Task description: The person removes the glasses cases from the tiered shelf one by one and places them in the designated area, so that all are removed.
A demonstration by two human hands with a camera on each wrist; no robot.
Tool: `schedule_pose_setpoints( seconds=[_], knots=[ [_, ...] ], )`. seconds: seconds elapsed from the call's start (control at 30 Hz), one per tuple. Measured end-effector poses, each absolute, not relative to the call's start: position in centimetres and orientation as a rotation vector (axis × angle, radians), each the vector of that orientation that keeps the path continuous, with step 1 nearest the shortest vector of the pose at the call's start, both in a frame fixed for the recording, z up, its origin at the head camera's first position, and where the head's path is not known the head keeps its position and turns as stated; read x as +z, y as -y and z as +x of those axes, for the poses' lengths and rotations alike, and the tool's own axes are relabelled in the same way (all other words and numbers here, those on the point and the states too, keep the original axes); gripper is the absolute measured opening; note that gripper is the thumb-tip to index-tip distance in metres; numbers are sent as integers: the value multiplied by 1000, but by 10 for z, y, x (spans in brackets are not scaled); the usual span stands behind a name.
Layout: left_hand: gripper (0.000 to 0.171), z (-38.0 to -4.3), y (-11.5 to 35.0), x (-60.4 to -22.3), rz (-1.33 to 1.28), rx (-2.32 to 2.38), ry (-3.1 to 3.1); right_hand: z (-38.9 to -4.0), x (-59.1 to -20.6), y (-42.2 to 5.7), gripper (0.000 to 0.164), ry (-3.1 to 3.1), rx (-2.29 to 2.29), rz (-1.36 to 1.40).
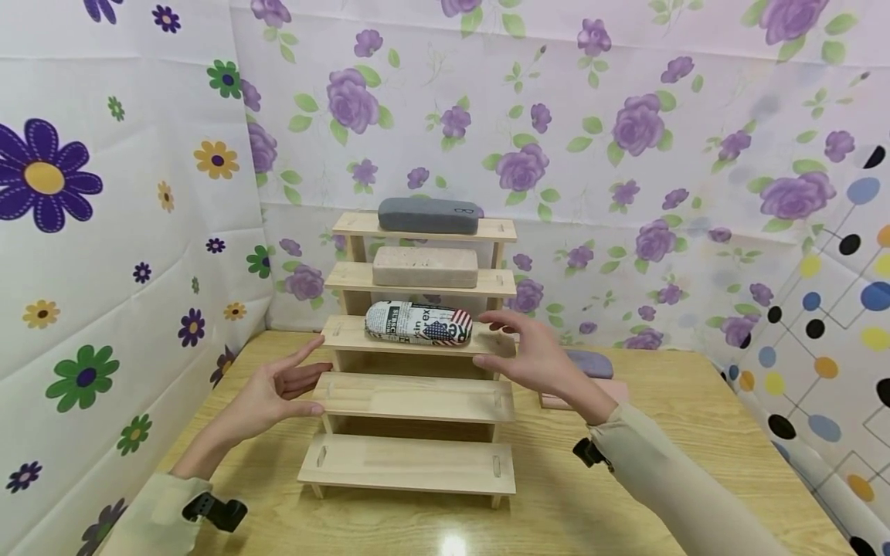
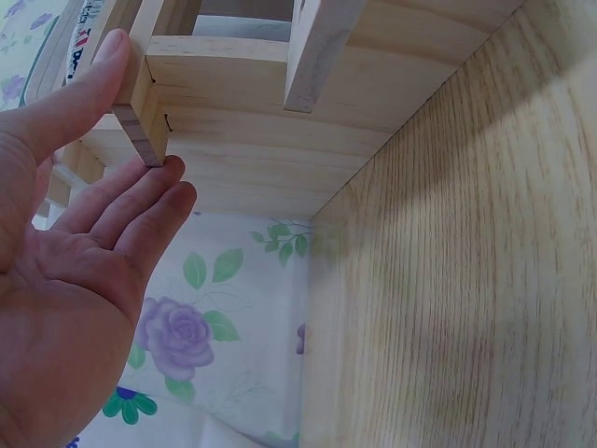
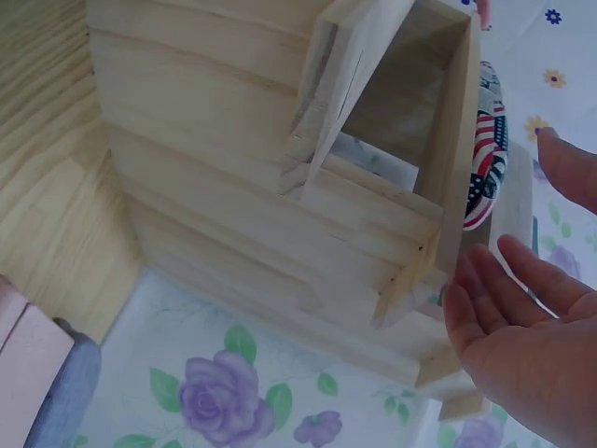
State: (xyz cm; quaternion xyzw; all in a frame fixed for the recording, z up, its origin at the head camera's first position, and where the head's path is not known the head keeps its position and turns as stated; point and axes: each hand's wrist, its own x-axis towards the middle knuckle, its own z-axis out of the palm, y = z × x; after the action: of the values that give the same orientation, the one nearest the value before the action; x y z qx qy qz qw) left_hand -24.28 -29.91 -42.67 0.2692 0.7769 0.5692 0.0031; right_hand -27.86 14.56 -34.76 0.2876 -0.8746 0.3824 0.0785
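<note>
A stepped wooden rack (image 1: 417, 463) stands on the table. A glasses case with newsprint and flag patterns (image 1: 417, 323) lies on its middle step. My left hand (image 1: 267, 398) is at the rack's left side, thumb and fingers spread near the ends of the middle and lower steps. In the left wrist view its fingertips (image 2: 173, 177) lie close to a step's end; contact is unclear. My right hand (image 1: 531, 355) hovers by the right end of the middle step, beside the patterned case (image 3: 487, 154), fingers loosely bent with nothing held.
A grey-blue glasses case (image 1: 427, 216) sits on the top step, a beige box-shaped case (image 1: 426, 267) on the one below. Right of the rack, partly behind my right arm, are a purple-grey case (image 1: 591, 364) and a pink case (image 1: 615, 391). Flowered cloth (image 1: 431, 100) hangs behind.
</note>
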Motion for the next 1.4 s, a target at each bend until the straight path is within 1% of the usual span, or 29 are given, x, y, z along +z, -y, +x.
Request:
schedule_pose_setpoints(
  seconds=[0.3, 0.53, 0.67, 1.0, 1.4],
  knots=[
    [106, -244, 300, -427, 823, 1789, -2422, -297, -344, -126, 71, 2655, 1037, 868],
    [107, -243, 299, -424, 818, 1776, -2433, -306, -341, -113, 70, 2621, 1054, 927],
    [107, -243, 299, -424, 819, 1778, -2433, -310, -341, -107, 71, 2642, 1021, 905],
    [106, -243, 299, -425, 808, 1774, -2437, -311, -342, -103, 65, 2645, 1077, 880],
    [106, -242, 299, -425, 816, 1770, -2437, -307, -339, -109, 60, 2655, 1218, 858]
  ],
)
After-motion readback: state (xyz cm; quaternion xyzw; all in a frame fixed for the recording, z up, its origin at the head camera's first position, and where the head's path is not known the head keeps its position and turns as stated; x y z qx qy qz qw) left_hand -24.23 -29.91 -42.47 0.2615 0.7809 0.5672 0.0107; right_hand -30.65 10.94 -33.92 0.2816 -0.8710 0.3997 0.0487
